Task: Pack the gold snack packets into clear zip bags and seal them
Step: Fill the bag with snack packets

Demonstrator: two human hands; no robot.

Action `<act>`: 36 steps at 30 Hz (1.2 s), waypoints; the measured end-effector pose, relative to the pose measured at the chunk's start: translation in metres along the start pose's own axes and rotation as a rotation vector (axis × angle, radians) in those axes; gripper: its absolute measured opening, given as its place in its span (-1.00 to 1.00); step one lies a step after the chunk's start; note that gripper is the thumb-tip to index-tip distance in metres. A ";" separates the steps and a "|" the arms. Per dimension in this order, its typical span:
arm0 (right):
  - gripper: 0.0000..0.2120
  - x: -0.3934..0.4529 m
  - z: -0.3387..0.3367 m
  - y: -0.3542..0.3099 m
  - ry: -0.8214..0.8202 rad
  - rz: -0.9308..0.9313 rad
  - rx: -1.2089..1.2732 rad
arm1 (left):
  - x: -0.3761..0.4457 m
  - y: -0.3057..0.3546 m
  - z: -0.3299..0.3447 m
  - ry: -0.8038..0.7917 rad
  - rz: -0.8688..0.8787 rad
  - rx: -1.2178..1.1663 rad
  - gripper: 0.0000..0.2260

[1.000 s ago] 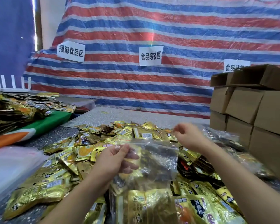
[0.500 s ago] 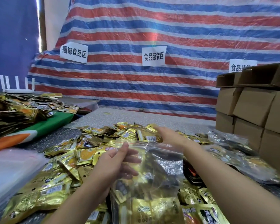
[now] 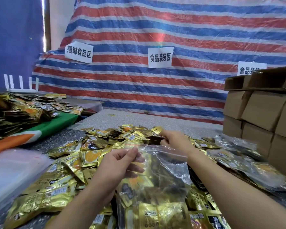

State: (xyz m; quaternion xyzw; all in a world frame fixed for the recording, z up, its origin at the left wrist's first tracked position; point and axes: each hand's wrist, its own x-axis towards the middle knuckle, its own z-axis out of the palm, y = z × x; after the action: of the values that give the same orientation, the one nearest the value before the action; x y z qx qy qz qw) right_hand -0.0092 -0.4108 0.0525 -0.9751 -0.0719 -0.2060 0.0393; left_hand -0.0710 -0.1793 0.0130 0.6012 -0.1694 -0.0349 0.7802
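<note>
Gold snack packets (image 3: 92, 156) lie heaped on the counter (image 3: 155, 119) around both hands. Left hand (image 3: 120, 164) pinches the near rim of the clear zip bag (image 3: 163, 172), which stands open between the hands and already contains packets. Right hand (image 3: 173, 141) reaches beyond the bag mouth, fingers curled around a packet in the heap.

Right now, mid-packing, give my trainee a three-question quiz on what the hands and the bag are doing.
1. True or false: the clear zip bag already holds gold packets.
2. Which hand pinches the bag's open rim: A left hand, B right hand?
3. Fill in: the right hand reaches into the loose packet pile on the ____ side of the bag.

Key: 1 true; 2 A; 3 far.
</note>
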 end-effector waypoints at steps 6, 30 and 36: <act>-0.77 0.005 0.002 0.006 0.114 0.083 0.008 | -0.002 0.002 0.002 0.015 0.019 -0.032 -0.77; -0.85 -0.009 -0.056 -0.012 0.276 0.362 1.267 | -0.005 0.005 0.003 0.014 0.011 -0.018 -0.75; -0.77 -0.036 -0.094 -0.027 0.123 0.288 1.796 | -0.010 0.009 0.005 -0.028 0.084 -0.009 -0.78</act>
State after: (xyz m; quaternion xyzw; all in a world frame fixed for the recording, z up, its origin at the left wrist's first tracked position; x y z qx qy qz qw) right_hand -0.0834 -0.3990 0.1252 -0.5647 -0.0805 -0.1172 0.8129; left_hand -0.0829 -0.1791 0.0207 0.5895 -0.2054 -0.0112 0.7811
